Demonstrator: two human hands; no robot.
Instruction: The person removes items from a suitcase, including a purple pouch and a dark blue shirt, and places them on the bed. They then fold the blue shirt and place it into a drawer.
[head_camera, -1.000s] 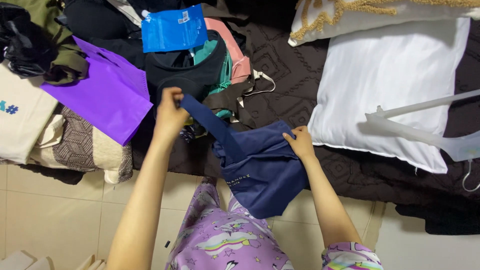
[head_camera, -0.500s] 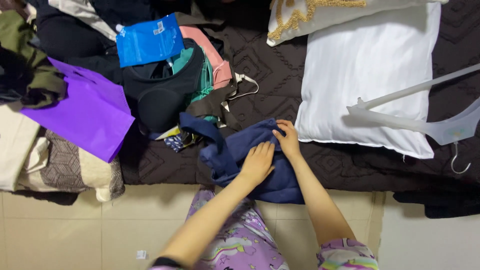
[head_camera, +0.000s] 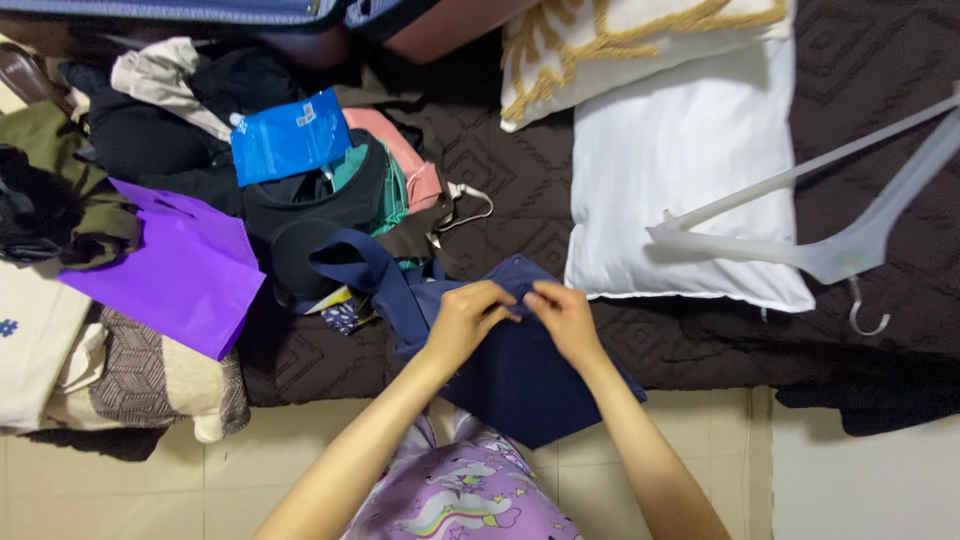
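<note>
- Navy-blue fabric: a cloth tote bag (head_camera: 520, 370) lies at the near edge of a bed covered in a dark brown quilted bedspread (head_camera: 560, 170). Its lower corner hangs past the bed edge over the tiled floor (head_camera: 150, 480).
- The left hand (head_camera: 462, 318) is closed, pinching the bag's upper hem. The right hand (head_camera: 560, 312) pinches the same hem just beside it; the fingertips of the two hands almost meet.
- One long navy strap (head_camera: 365, 268) loops away from the bag to its left and up, lying over a heap of clothes.
- Left of the bag: a purple bag (head_camera: 170, 265), flat and tilted, with a patterned brown and cream folded cloth (head_camera: 150, 375) below it at the bed edge.
- Above and left of the bag: a black garment (head_camera: 320, 205), teal and pink clothes, and a blue plastic pouch (head_camera: 288, 135) on top of them.
- Right of the bag, close by it: a white pillow (head_camera: 680, 170). Behind that pillow sits a cream cushion with gold looped trim (head_camera: 640, 30).
- Further right of the bag: a pale plastic clothes hanger (head_camera: 830, 235), lying partly over the white pillow, its hook pointing toward the bed edge.
- Open bedspread shows between the bag and the white pillow, and along the bed edge to the bag's right.
- Below the bag: the person's purple patterned trousers (head_camera: 460, 495).
</note>
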